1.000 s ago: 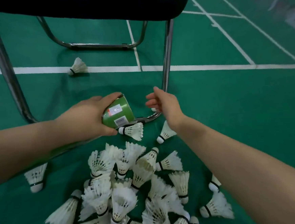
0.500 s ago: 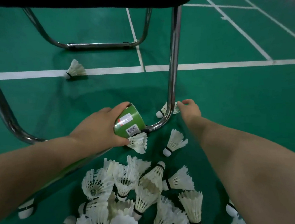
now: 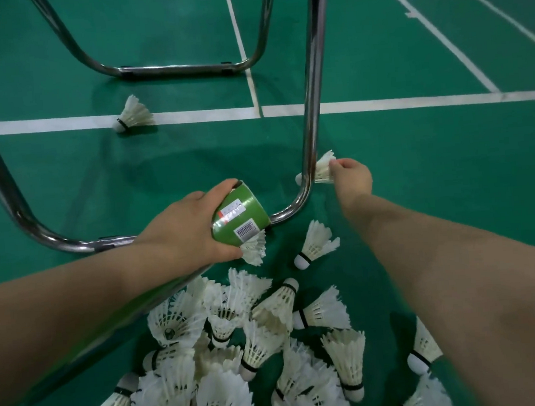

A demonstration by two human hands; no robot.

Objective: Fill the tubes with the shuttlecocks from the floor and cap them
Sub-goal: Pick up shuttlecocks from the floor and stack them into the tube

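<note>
My left hand (image 3: pixel 179 232) grips a green shuttlecock tube (image 3: pixel 240 216) near its open end, the tube lying along under my forearm. A white shuttlecock (image 3: pixel 254 248) is held by the fingers against the tube's mouth. My right hand (image 3: pixel 352 178) pinches the feathers of a white shuttlecock (image 3: pixel 321 170) right beside the chair leg (image 3: pixel 311 103), just off the floor. A pile of several white shuttlecocks (image 3: pixel 255 348) lies on the green floor below both arms. One lone shuttlecock (image 3: pixel 316 245) lies between the pile and my right hand.
A chrome chair frame (image 3: pixel 182 69) stands over the floor, its bent runner (image 3: pixel 71 245) passing behind my left hand. Another shuttlecock (image 3: pixel 133 114) lies far back on the white court line. Open green floor stretches to the right.
My right hand reached forward past the chair leg and took hold of the shuttlecock lying there. The left hand with the tube stayed roughly in place.
</note>
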